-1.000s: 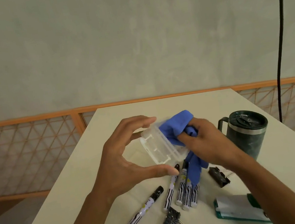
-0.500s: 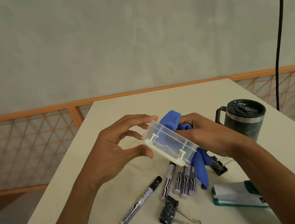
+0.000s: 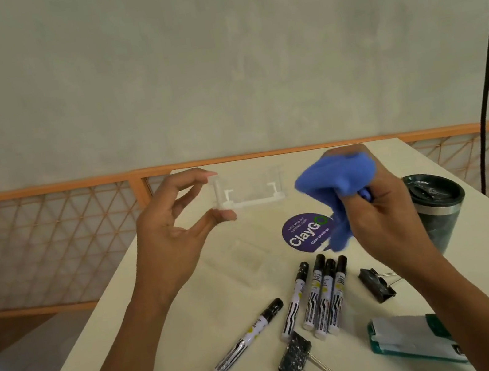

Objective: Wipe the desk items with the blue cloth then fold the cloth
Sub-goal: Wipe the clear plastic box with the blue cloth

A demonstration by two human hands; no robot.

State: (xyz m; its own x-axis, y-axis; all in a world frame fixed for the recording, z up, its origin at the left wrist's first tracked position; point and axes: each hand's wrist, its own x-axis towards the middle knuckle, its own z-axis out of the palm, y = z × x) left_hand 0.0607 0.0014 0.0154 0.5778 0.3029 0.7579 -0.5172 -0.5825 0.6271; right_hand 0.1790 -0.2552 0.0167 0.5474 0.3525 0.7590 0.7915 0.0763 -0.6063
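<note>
Left hand (image 3: 177, 238): raised above the tabletop (image 3: 166, 344), up and left of the round purple sticker (image 3: 305, 235), palm turned toward the camera, forearm coming in from the lower left.
Left fingers (image 3: 202, 174): index tip and thumb pinch the left end of the clear box (image 3: 248, 189); the other fingers are loosely bent.
Clear box: held in the air above the sticker, long side level.
Right hand (image 3: 385, 220): raised just right of the sticker, fingers curled tight round the blue cloth (image 3: 338, 181).
Blue cloth: bunched atop the right fist, up and right of the sticker, with a tail hanging in front of the sticker's right edge; near the box's right end, not touching it.
Change: half a second ago the cloth was pressed against the tilted box and the sticker was hidden; now cloth and box are apart, the box is level, and the sticker shows.
</note>
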